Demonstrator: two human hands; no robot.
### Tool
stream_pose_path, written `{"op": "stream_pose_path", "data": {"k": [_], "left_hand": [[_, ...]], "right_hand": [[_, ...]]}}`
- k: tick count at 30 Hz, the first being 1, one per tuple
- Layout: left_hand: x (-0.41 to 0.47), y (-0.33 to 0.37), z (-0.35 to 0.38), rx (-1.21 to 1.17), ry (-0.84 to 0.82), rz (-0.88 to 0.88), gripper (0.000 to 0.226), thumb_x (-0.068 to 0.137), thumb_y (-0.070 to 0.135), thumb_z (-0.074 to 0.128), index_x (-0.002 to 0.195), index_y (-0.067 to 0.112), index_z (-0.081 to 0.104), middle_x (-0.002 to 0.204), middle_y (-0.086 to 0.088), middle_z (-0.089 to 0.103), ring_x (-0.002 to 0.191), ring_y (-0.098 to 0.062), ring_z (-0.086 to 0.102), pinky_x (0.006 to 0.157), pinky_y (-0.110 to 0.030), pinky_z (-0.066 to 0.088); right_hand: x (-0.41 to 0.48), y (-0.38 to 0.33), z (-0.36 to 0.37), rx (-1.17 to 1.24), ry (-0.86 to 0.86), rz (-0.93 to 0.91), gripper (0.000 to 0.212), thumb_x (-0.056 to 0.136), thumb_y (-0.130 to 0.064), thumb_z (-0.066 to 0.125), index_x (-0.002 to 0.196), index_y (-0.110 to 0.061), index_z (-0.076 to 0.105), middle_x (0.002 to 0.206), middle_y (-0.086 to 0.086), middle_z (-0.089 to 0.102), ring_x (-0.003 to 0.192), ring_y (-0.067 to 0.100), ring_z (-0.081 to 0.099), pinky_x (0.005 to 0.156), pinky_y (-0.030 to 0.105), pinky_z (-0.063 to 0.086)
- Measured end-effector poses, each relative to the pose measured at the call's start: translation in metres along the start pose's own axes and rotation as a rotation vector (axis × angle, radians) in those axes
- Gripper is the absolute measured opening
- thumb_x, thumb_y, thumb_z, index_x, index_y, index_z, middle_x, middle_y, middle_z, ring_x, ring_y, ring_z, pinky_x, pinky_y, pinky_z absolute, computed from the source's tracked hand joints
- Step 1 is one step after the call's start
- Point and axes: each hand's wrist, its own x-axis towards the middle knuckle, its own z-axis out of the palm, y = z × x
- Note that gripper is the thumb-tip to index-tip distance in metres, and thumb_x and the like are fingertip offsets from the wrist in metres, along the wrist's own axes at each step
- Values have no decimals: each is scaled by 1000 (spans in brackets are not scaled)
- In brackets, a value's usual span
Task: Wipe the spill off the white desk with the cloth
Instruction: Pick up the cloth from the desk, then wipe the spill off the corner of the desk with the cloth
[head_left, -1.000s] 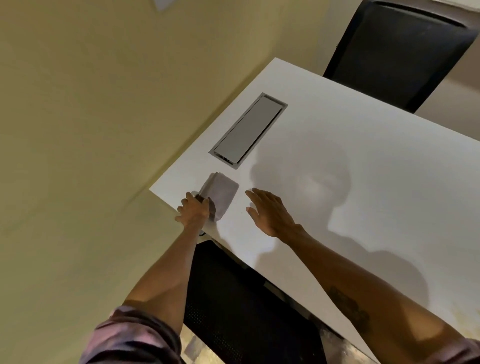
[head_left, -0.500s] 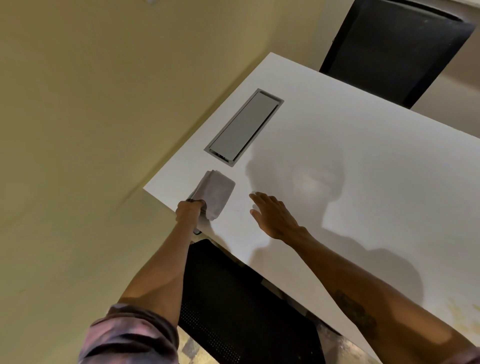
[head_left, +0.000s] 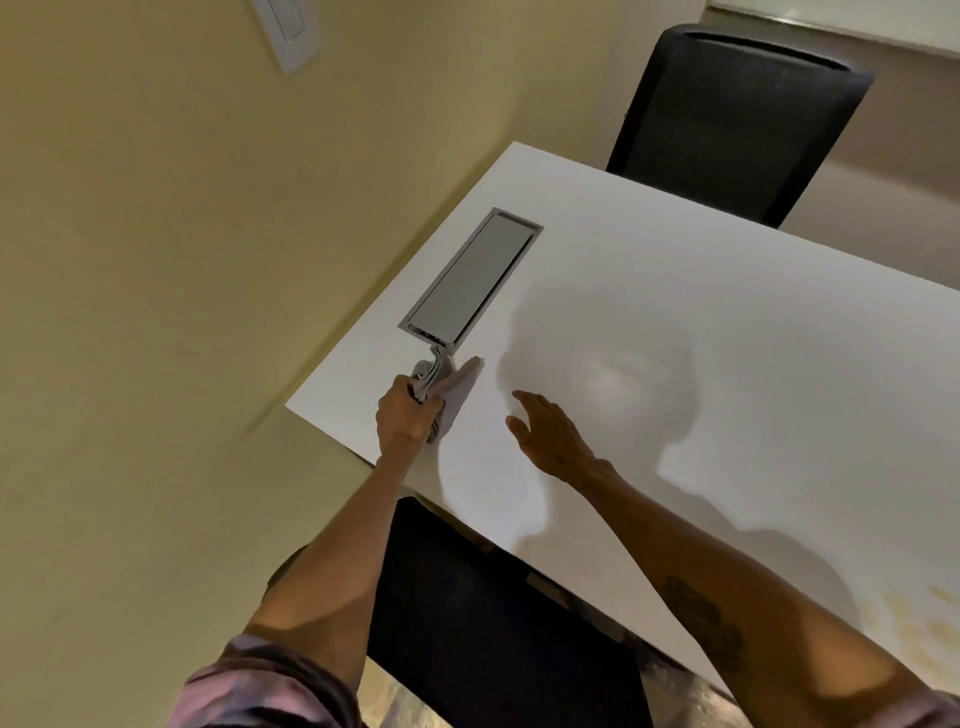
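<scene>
My left hand (head_left: 404, 415) is shut on a grey cloth (head_left: 453, 388), bunched and lifted at the near left corner of the white desk (head_left: 727, 322). Part of the cloth hangs down to the desk surface beside my fist. My right hand (head_left: 550, 435) hovers flat and open just to the right of the cloth, fingers spread, holding nothing. A faint yellowish spill (head_left: 914, 618) stains the desk at the far right near edge, well away from both hands.
A grey cable hatch (head_left: 470, 278) is set into the desk just beyond the cloth. One black chair (head_left: 737, 119) stands at the far side, another black chair (head_left: 488, 613) is tucked under the near edge. A yellow wall with a switch plate (head_left: 288, 31) runs along the left.
The cloth lay flat on the desk under my left hand; now it is gathered up and raised in my fist. My right hand has stayed about where it was.
</scene>
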Motion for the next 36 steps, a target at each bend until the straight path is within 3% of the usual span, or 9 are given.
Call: {"op": "stream_pose_path", "data": {"k": [7, 12, 17, 19, 22, 26, 28, 31, 36], "left_hand": [[-41, 61, 36, 119, -60, 475, 30, 95, 32, 65, 115, 10, 66, 102, -10, 73, 95, -30, 68, 75, -30, 44], [-100, 111, 71, 162, -131, 815, 23, 90, 51, 68, 100, 34, 56, 71, 13, 61, 64, -5, 58, 56, -20, 45], [-154, 131, 117, 85, -217, 1005, 22, 88, 6, 68, 101, 23, 64, 90, 16, 62, 71, -2, 59, 59, -9, 41], [-174, 131, 135, -3, -263, 1087, 13, 88, -1, 67, 93, 11, 68, 103, 6, 68, 78, -6, 64, 66, -13, 48], [-197, 131, 164, 48, -222, 1321, 5, 85, -4, 72, 86, 1, 70, 83, -8, 69, 71, -22, 63, 66, -36, 54], [-227, 133, 193, 100, -271, 1533, 18, 83, 21, 83, 88, 6, 75, 88, -5, 75, 76, -23, 67, 75, -35, 56], [-241, 134, 201, 152, -339, 1517, 25, 87, 39, 77, 95, 15, 77, 97, 1, 77, 84, -16, 67, 76, -28, 52], [-254, 137, 212, 230, -370, 1269, 22, 98, 38, 59, 109, 22, 70, 106, 1, 74, 92, -24, 68, 78, -34, 53], [-269, 121, 233, 360, -398, 996, 54, 100, 48, 56, 143, 15, 51, 142, -2, 56, 124, -26, 52, 101, -37, 42]], "right_hand": [[-31, 17, -19, 83, 66, 107, 53, 105, -35, 40, 151, -11, 33, 156, 12, 39, 141, 30, 38, 117, 43, 32], [-61, 44, -41, 626, 265, 410, 51, 104, -48, 30, 130, -12, 56, 128, 13, 63, 111, 29, 62, 99, 47, 50], [-102, 87, -68, 1251, 464, 459, 63, 95, -65, 41, 115, -10, 65, 111, 12, 70, 100, 28, 69, 92, 42, 57], [-120, 104, -74, 1316, 516, 448, 60, 91, -59, 56, 120, -7, 64, 113, 15, 70, 104, 30, 68, 93, 45, 57], [-146, 127, -80, 1357, 625, 527, 51, 83, -36, 76, 117, -1, 63, 115, 20, 69, 104, 34, 68, 90, 47, 59], [-181, 162, -83, 1263, 775, 691, 45, 82, -18, 75, 118, 3, 59, 115, 22, 67, 98, 34, 68, 82, 43, 60], [-199, 182, -84, 1184, 818, 728, 50, 85, -22, 73, 125, 1, 55, 120, 20, 66, 105, 36, 66, 92, 48, 57], [-228, 210, -87, 1101, 839, 751, 51, 88, -31, 70, 128, -3, 55, 120, 17, 65, 106, 34, 65, 93, 48, 56], [-274, 242, -88, 1205, 812, 686, 44, 90, -29, 67, 127, -8, 58, 113, 17, 67, 91, 29, 67, 68, 35, 58]]}}
